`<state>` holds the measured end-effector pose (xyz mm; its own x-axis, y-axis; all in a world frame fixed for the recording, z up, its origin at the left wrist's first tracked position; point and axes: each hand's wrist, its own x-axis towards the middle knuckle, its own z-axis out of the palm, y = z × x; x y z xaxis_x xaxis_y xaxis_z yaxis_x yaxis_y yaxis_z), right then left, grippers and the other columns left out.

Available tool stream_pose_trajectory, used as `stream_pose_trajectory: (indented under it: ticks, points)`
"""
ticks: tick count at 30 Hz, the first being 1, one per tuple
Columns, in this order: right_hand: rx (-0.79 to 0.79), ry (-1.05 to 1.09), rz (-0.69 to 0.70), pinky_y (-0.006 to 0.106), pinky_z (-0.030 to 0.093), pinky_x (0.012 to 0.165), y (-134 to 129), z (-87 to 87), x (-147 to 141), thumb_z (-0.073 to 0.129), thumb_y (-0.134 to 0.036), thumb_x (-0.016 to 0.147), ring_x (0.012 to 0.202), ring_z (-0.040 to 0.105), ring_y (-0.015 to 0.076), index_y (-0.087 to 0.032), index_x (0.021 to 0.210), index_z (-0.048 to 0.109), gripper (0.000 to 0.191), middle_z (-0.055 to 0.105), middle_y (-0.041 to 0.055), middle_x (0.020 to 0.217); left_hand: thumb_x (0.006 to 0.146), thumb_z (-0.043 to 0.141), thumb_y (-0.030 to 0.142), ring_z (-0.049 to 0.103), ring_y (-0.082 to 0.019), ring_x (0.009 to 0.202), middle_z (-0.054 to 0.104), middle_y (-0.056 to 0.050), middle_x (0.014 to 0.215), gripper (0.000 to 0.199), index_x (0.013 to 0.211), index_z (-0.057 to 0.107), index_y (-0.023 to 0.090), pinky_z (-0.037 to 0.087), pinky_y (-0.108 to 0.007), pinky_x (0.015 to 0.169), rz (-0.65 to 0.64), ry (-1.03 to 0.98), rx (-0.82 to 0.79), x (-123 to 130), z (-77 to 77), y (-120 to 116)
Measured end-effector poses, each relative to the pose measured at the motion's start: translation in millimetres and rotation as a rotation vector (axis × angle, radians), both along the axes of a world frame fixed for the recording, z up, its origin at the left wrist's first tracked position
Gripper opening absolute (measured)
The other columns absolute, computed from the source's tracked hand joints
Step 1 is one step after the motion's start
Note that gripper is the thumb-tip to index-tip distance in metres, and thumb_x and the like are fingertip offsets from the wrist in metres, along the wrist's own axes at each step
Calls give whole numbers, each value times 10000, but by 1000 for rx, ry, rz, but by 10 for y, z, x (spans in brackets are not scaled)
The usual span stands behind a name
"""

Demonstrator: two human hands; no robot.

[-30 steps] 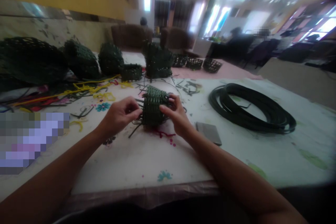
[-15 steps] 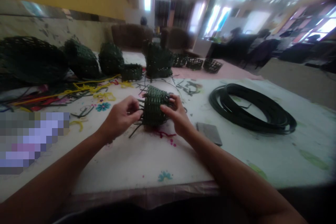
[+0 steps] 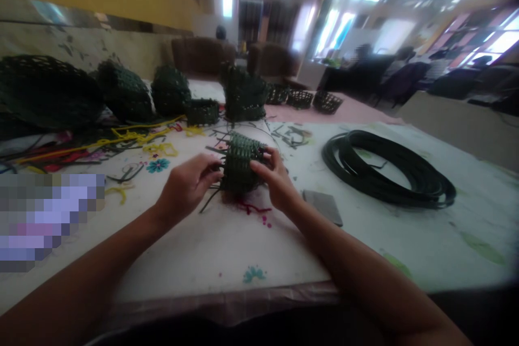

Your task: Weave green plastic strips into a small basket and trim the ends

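A small dark green woven basket (image 3: 242, 165) lies on its side above the table, with loose strip ends sticking out to the left. My right hand (image 3: 278, 178) grips it from the right, thumb on the weave and fingers over the far edge. At the left side, my left hand (image 3: 192, 181) has its fingers pinched together on one of the protruding strips. The exact hold of those fingertips is blurred. One longer strip end (image 3: 210, 201) points down toward the tablecloth.
Right of the hands lie a grey flat block (image 3: 323, 207) and a coil of dark strip (image 3: 389, 170). Several woven baskets (image 3: 245, 94) stand along the back. Yellow cords (image 3: 162, 148) and strip scraps (image 3: 292, 135) litter the table. People sit far behind.
The basket has turned slightly in my right hand, and its strip ends at the upper left stick out more visibly. My left hand has shifted a little, its fingers still pinched.
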<state>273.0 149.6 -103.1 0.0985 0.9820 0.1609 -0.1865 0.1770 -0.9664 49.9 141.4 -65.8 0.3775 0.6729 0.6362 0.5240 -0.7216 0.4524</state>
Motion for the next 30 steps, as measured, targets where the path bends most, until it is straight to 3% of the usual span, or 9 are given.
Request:
stream_pose_trajectory:
  ticks: [4, 10, 14, 21, 30]
  points:
    - [1, -38, 1, 445, 518, 947, 10, -8, 15, 834, -511, 656, 1067, 601, 243, -315, 1163, 525, 625, 602, 56, 1220, 927, 648, 282, 628, -149, 747, 692, -25, 844, 86, 899, 667, 204, 483, -264, 700, -97, -4, 10, -9, 12, 26]
    - [-9, -46, 3, 453, 509, 943, -20, 33, -2, 864, -510, 609, 1051, 590, 248, -315, 1127, 539, 642, 599, 44, 1181, 912, 650, 290, 536, -114, 584, 628, 21, 677, 144, 807, 621, 195, 423, -240, 581, -4, -37, -53, 10, 1, 5]
    - [-11, -51, 5, 459, 500, 945, -28, 45, -17, 871, -506, 602, 1018, 594, 245, -315, 1124, 547, 643, 609, 32, 1131, 911, 637, 319, 536, -111, 568, 615, 26, 662, 184, 787, 588, 192, 413, -235, 551, 38, -77, -144, 4, -47, 23]
    - [4, -53, 7, 454, 508, 929, -17, 15, -11, 859, -497, 624, 1023, 597, 244, -319, 1134, 545, 626, 613, 32, 1143, 896, 657, 337, 591, -120, 616, 586, 35, 719, 191, 872, 512, 215, 484, -228, 562, -34, -257, -378, 14, -101, 50]
    - [16, -76, 13, 461, 505, 935, -36, 27, -23, 859, -498, 622, 988, 598, 237, -321, 1122, 540, 619, 608, 24, 1153, 831, 671, 249, 542, -67, 467, 498, 77, 661, 254, 785, 423, 218, 446, -184, 438, -65, -435, -525, 126, -7, -33]
